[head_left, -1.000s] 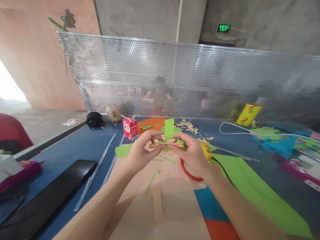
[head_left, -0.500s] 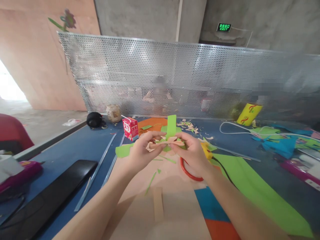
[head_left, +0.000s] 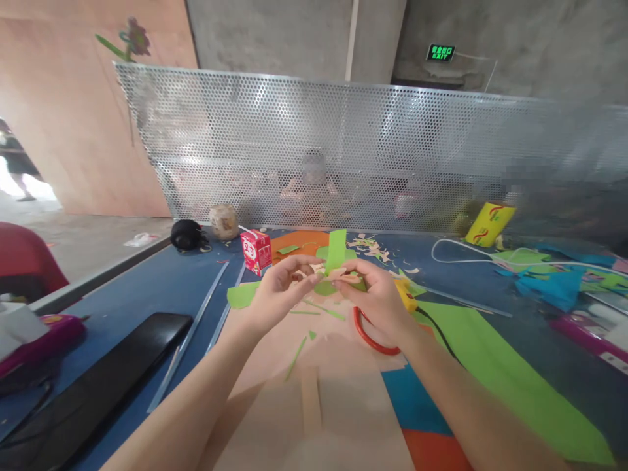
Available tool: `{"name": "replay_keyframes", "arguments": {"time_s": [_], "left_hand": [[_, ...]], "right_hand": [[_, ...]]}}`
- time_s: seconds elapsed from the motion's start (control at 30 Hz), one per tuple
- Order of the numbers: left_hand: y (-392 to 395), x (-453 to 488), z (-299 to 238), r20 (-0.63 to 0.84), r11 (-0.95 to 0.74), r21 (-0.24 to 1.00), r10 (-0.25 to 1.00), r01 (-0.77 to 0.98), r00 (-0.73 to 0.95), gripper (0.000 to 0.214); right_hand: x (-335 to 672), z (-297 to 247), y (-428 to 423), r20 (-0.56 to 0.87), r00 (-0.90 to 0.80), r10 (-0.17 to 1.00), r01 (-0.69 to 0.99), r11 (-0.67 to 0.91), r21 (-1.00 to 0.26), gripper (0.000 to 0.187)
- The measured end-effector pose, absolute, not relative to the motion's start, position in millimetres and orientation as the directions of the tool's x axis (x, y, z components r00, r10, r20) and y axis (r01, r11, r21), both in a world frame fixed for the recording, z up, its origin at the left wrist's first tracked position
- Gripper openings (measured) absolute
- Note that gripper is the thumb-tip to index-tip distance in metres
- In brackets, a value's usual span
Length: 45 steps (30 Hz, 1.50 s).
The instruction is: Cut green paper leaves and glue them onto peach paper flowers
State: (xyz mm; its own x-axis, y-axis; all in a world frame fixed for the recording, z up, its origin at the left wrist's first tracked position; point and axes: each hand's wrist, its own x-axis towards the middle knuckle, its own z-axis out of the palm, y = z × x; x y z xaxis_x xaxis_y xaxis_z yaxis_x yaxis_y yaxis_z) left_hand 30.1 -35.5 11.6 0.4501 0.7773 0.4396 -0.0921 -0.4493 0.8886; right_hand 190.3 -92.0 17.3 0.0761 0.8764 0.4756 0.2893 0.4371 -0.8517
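Both my hands meet above the middle of the blue table [head_left: 147, 288]. My left hand [head_left: 277, 294] and my right hand [head_left: 375, 297] pinch a small paper piece [head_left: 338, 271] of beige petals and green parts between their fingertips. A green paper strip [head_left: 336, 248] stands up from it between the hands. Both hands are closed on the piece. Under them lies a beige sheet [head_left: 338, 392] with thin green offcuts [head_left: 297, 356]. A red ring, perhaps a scissors handle [head_left: 373, 337], shows just below my right wrist.
A red drink carton [head_left: 256, 251], a round brown object [head_left: 223, 221] and a black object [head_left: 186, 234] stand at the back left. A black flat slab [head_left: 108, 379] lies front left, a large green sheet [head_left: 505, 379] right. A perforated metal screen [head_left: 392, 157] fences the far edge; people sit behind it.
My hands have risen slightly and moved closer together on the paper piece. A person has appeared in the bright opening at far left.
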Motion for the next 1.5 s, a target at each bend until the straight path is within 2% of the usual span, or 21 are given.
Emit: {"name": "replay_keyframes", "arguments": {"time_s": [0.1,0.2,0.27,0.4,0.5,0.6,0.83,0.97,1.13,1.37,1.5], "left_hand": [[-28,31,13,0.344,-0.245,0.929,0.848,-0.277,0.404,0.03],[-21,30,16,0.218,-0.045,0.899,0.908,-0.435,0.356,0.027],[-21,29,17,0.19,0.0,0.874,0.92,-0.485,0.342,0.022],[-25,28,18,0.233,-0.046,0.872,0.915,-0.488,0.331,0.033],[-26,29,16,0.266,-0.097,0.88,0.912,-0.465,0.313,0.035],[-24,30,14,0.322,-0.178,0.881,0.905,-0.439,0.278,0.034],[-20,31,9,0.404,-0.327,0.896,0.88,-0.3,0.25,0.04],[-23,32,8,0.41,-0.352,0.904,0.876,-0.243,0.255,0.022],[-33,37,4,0.38,-0.371,0.923,0.841,-0.101,0.385,0.01],[-44,47,-3,0.276,-0.335,0.942,0.743,-0.018,0.61,0.014],[-55,46,4,0.285,-0.416,0.909,0.633,0.006,0.72,0.014]], "right_hand": [[192,16,-90,0.483,0.092,0.871,0.281,0.442,-0.852,0.01],[196,14,-84,0.459,0.118,0.88,0.236,0.424,-0.874,0.014],[199,12,-81,0.46,0.155,0.874,0.229,0.421,-0.878,0.015],[209,10,-73,0.456,0.322,0.83,0.292,0.372,-0.881,0.016],[220,9,-66,0.389,0.448,0.805,0.258,0.3,-0.918,0.019],[230,7,-60,0.381,0.52,0.765,0.253,0.288,-0.924,0.02],[233,5,-57,0.375,0.463,0.803,0.242,0.292,-0.925,0.022],[230,5,-59,0.344,0.417,0.841,0.222,0.273,-0.936,0.022],[234,5,-56,0.325,0.427,0.844,0.203,0.261,-0.944,0.023],[239,1,-52,0.345,0.414,0.842,0.187,0.293,-0.938,0.022],[240,1,-51,0.347,0.397,0.849,0.181,0.299,-0.937,0.021]]}}
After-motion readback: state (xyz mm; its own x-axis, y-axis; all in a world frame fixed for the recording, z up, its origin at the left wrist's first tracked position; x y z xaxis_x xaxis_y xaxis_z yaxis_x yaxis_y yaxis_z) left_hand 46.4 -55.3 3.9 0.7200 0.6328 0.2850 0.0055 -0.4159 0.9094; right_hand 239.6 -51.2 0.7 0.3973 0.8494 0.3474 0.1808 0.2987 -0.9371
